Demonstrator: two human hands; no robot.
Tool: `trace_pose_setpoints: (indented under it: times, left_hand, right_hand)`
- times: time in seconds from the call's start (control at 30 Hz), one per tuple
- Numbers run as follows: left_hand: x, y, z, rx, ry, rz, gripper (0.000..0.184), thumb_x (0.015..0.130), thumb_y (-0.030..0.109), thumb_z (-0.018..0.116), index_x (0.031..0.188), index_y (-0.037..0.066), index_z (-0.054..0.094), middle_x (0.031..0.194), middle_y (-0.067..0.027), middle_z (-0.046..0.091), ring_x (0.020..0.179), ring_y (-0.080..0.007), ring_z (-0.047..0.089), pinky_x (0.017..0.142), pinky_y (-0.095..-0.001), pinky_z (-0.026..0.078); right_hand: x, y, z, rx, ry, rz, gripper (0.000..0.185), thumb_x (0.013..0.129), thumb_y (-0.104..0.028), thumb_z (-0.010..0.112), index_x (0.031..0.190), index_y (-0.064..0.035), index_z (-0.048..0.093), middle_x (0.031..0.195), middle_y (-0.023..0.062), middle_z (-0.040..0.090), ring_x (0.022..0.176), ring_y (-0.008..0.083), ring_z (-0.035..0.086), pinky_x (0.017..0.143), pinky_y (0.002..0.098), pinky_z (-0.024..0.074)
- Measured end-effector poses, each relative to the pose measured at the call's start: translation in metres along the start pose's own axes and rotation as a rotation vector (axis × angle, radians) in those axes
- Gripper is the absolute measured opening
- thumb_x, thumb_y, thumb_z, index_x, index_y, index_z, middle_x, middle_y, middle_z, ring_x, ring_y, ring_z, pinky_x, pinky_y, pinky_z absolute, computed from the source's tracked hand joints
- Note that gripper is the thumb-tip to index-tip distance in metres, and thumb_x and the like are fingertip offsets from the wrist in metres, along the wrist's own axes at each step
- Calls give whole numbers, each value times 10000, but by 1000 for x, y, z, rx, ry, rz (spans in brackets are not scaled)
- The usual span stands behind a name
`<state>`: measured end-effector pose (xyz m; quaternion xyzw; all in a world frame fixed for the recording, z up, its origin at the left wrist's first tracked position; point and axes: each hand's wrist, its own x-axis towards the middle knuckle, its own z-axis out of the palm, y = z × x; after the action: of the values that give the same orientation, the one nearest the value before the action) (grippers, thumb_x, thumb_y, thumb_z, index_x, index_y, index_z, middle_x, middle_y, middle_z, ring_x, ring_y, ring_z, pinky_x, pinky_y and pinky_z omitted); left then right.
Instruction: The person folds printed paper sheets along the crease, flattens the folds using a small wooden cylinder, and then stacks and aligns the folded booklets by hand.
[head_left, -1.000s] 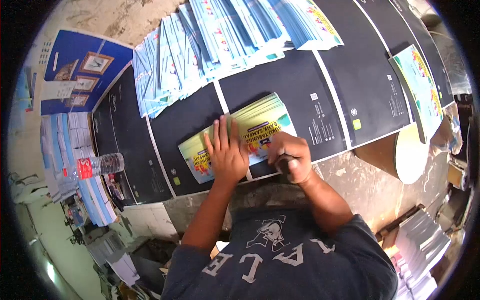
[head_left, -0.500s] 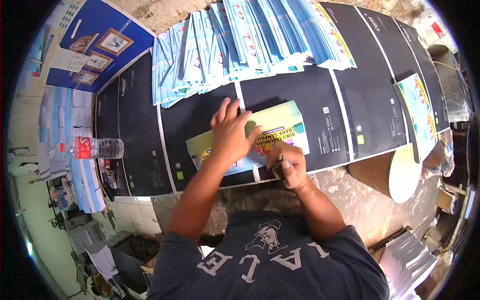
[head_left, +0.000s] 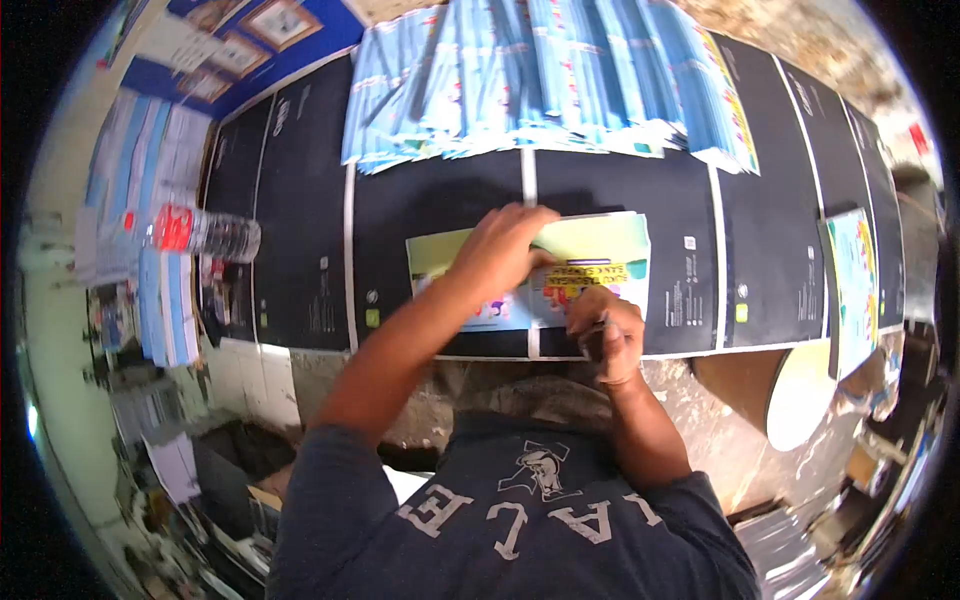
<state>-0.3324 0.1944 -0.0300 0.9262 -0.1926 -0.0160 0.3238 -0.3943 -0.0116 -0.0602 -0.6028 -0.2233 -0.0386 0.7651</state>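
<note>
Lying spread on the black tabletop (head_left: 440, 195), the booklet (head_left: 600, 235) has the left hand (head_left: 500, 248) bent over its middle, whether pinching cannot be told, and the right hand (head_left: 617, 330), closed round a dark object (head_left: 595, 345), at its near edge; piled booklets (head_left: 540, 85) sit beyond it, a bottle (head_left: 205, 235) to its left

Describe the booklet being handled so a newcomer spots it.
Find the black table, blue booklets piled along its far side. Centrally, nearer the camera, lies one wide booklet, yellow-green along its far edge; it alone has the left hand over it.
</note>
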Motion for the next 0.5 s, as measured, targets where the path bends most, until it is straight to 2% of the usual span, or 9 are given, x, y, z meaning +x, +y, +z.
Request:
trace_pose_setpoints:
  times: [0.07,0.1,0.17,0.2,0.27,0.33,0.4,0.47,0.5]
  left_hand:
    - [3,-15,-18,165,-13,128,609,834,267,761,1390,139,548,1435,-120,548,1369,-328,463,1117,-475,375]
    - [-5,-23,-24,167,12,96,609,834,267,761,1390,139,548,1435,-120,548,1369,-328,463,1117,-475,375]
    - [-20,-42,-35,435,-207,296,666,906,397,674,1513,254,441,1611,-92,341,1506,-275,277,1219,-518,216]
    - [-26,-51,-30,431,-194,278,666,906,397,674,1513,254,441,1611,-92,341,1506,-275,277,1219,-518,216]
    - [-32,-70,-16,341,-204,272,628,945,523,575,1512,291,436,1637,-86,290,1518,-282,251,1222,-569,163]
    - [-29,-76,-14,334,-207,276,647,941,546,572,1516,289,428,1637,-82,290,1520,-283,245,1227,-564,152]
    - [-33,-79,-10,306,-211,256,642,941,573,550,1500,271,458,1633,-74,305,1516,-284,256,1222,-577,153]
    - [-36,-85,-7,263,-160,250,632,952,606,499,1476,253,496,1620,-76,335,1512,-286,269,1216,-589,155]
    - [-36,-86,-5,242,-145,270,627,957,615,479,1465,249,511,1613,-79,348,1511,-287,273,1213,-595,156]
  right_hand:
    - [1,-2,3,-9,14,19,560,997,-421,485,640,-3,592,664,131,627,617,270,597,606,373,468]
    - [0,-3,4,8,12,42,565,998,-427,486,651,4,596,672,136,625,619,269,592,601,375,466]
    - [0,-2,5,21,20,61,567,996,-452,494,681,5,606,676,136,618,615,260,578,590,378,461]
    - [-1,-3,5,21,-2,67,567,996,-452,494,681,5,606,676,136,618,615,260,578,590,378,461]
    - [0,-3,6,26,12,116,553,991,-459,512,677,-9,582,680,130,620,617,248,577,594,376,467]
    - [7,-3,25,102,-12,114,544,982,-462,537,658,-26,543,687,129,625,622,238,577,593,371,470]
    - [6,-4,56,80,-185,126,485,972,-411,537,651,-47,529,685,151,620,605,274,577,602,386,471]
    - [43,-33,87,128,-375,-125,481,973,-405,512,665,-38,550,670,150,614,595,292,586,614,412,470]
    - [56,-41,96,228,-415,-166,484,974,-408,492,678,-33,571,655,130,613,590,290,593,620,429,464]
